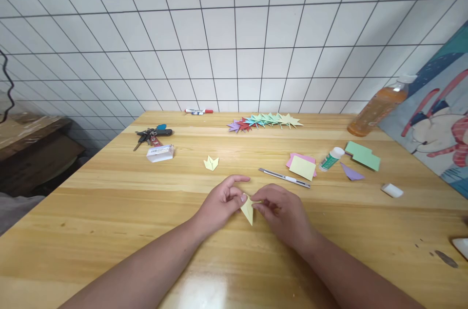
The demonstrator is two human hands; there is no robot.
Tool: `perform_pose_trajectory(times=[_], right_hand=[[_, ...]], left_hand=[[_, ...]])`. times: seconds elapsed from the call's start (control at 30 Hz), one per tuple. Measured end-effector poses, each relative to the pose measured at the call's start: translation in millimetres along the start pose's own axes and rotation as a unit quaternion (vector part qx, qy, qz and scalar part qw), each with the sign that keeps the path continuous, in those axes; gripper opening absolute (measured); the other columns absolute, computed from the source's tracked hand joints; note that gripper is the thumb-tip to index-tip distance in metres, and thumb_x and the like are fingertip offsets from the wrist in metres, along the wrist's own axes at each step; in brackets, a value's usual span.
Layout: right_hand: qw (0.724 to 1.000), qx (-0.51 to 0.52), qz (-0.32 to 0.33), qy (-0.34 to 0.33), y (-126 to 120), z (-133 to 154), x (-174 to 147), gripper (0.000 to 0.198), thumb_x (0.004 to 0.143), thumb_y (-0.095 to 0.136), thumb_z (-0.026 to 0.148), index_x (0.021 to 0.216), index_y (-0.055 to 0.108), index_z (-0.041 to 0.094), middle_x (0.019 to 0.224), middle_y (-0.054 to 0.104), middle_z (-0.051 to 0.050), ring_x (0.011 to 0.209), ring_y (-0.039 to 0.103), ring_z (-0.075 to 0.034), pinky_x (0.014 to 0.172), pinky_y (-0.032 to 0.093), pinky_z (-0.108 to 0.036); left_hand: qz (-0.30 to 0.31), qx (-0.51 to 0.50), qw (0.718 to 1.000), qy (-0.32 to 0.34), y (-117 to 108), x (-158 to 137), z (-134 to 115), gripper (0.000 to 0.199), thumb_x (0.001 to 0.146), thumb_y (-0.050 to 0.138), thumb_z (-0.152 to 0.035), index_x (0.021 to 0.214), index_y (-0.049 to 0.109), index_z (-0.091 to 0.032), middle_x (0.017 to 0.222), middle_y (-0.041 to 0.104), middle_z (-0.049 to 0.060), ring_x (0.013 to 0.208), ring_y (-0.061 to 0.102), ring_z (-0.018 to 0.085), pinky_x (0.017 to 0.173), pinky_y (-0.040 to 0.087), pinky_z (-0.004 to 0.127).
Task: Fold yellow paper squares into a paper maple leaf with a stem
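A small folded piece of yellow paper (248,211), with its point toward me, is held between my two hands near the middle of the wooden table. My left hand (224,200) pinches its left side with the thumb on top, while the index finger stretches out above. At the paper's right edge, my right hand (283,211) pinches with thumb and fingertips. Beyond my left hand lies another folded yellow paper piece (211,163) with pointed tips. A utility knife (285,178) lies just past my right hand.
Yellow paper (302,167) lies over pink sheets, beside a glue stick (332,159), green papers (363,155), a purple triangle (351,171) and an eraser (392,190). Farther back are a row of folded paper stars (270,120), a bottle (380,106), markers (198,111), keys (153,134) and a small box (160,153).
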State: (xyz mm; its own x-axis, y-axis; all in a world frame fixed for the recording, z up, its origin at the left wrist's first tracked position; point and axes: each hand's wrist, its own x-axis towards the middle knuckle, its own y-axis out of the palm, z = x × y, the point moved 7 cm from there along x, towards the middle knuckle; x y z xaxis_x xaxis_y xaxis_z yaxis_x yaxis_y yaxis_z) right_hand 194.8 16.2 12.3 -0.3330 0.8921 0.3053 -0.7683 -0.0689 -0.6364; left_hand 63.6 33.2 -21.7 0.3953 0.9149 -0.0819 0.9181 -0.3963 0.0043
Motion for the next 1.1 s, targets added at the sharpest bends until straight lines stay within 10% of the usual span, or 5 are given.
perform_pose_trajectory(times=[0.63,1.1], right_hand=[[0.997,0.039,0.044,-0.044,3.1,8.5,0.8,0.018,0.078,0.055,0.009,0.079,0.066,0.024,0.083,0.064,0.001,0.072,0.058,-0.011,0.064,0.043,-0.022],[0.990,0.101,-0.012,0.095,3.3,-15.3,1.3,0.004,0.074,0.060,0.019,0.070,0.061,0.020,0.073,0.060,0.000,0.062,0.053,-0.012,0.054,0.041,-0.022]], left_hand=[[-0.019,-0.020,0.999,-0.018,-4.2,1.2,-2.6,0.046,0.075,0.064,-0.033,0.115,0.048,-0.017,0.061,0.059,-0.003,0.051,0.043,0.009,0.054,0.029,0.021],[0.012,-0.039,0.999,-0.014,8.5,-2.9,-3.2,0.070,0.062,0.075,-0.021,0.122,0.040,-0.023,0.087,0.055,0.000,0.063,0.050,0.008,0.060,0.042,0.022]])
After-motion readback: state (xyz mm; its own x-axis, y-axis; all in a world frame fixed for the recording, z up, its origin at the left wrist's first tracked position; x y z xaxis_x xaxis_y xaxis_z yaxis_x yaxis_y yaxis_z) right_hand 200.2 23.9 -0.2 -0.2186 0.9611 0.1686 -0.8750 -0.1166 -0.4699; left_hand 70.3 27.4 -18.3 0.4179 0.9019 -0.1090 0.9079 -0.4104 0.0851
